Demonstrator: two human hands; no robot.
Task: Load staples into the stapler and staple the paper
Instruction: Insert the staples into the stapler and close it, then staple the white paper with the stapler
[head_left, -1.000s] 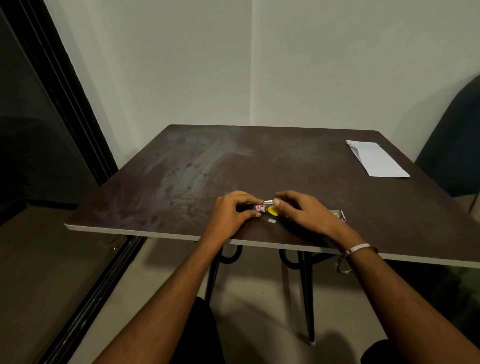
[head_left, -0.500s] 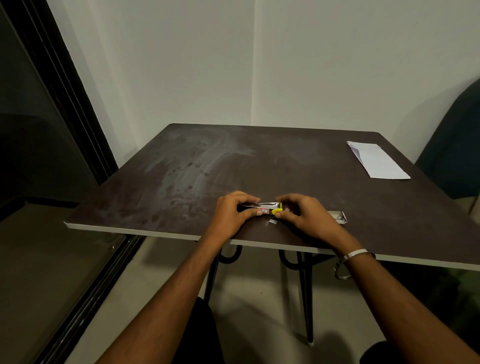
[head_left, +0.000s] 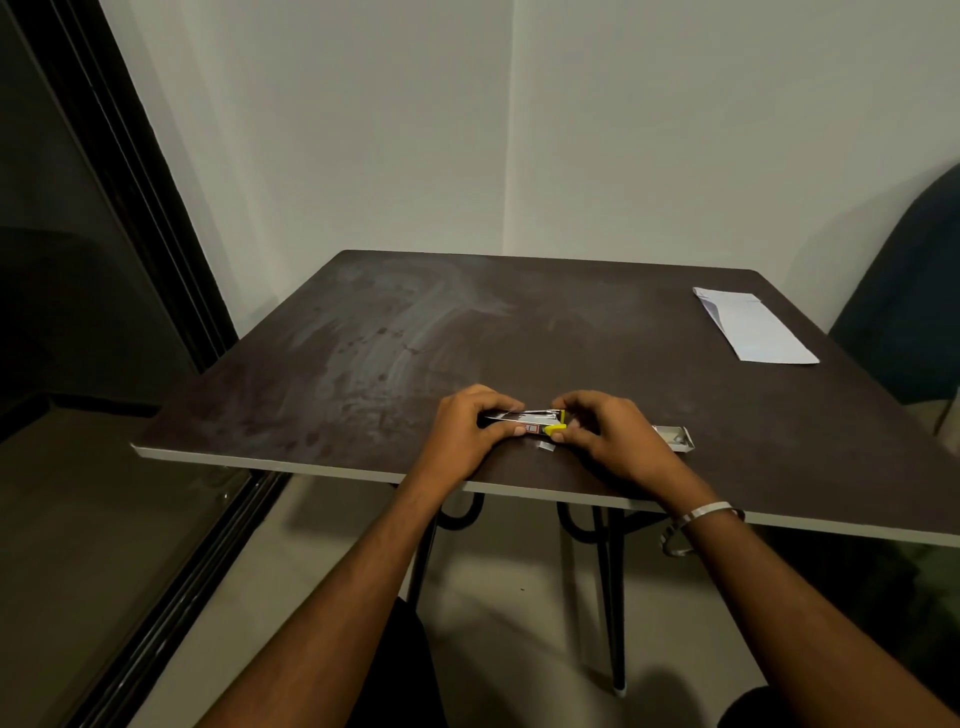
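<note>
1. Dark worktop, mostly bare, smeared in the middle; everything of use gathered along its near edge, except one item far off at the right rear.
2. Paper, folded, white, flat near the far right corner; well apart from the stapler, up and to the right of it. Nearer the right hand than the left.
3. Left hand, just left of the stapler, curled over its left end, thumb and fingers clamped on the body, steadying it against the worktop.
4. Right hand, just right of the stapler, fingertips bunched at the yellow end, seemingly pinching or pushing that part; exact contact too small to tell. Bracelet on the wrist.
5. Stapler, small, lying between both hands, long axis running left to right, roughly along the near edge. Metal strip showing on top, red label on the side, yellow piece at the right end. Looks open or part open, so loading probably under way, not finished.
6. Staple box, open, pale, just right of the right hand, near the same edge as the stapler.
7. Small pale scrap, just below the stapler's yellow end, on the worktop; possibly a staple strip, too small to be sure.
8. Likely next: close the stapler along its left-right axis, then reach right and back for the paper, best with the right hand.
</note>
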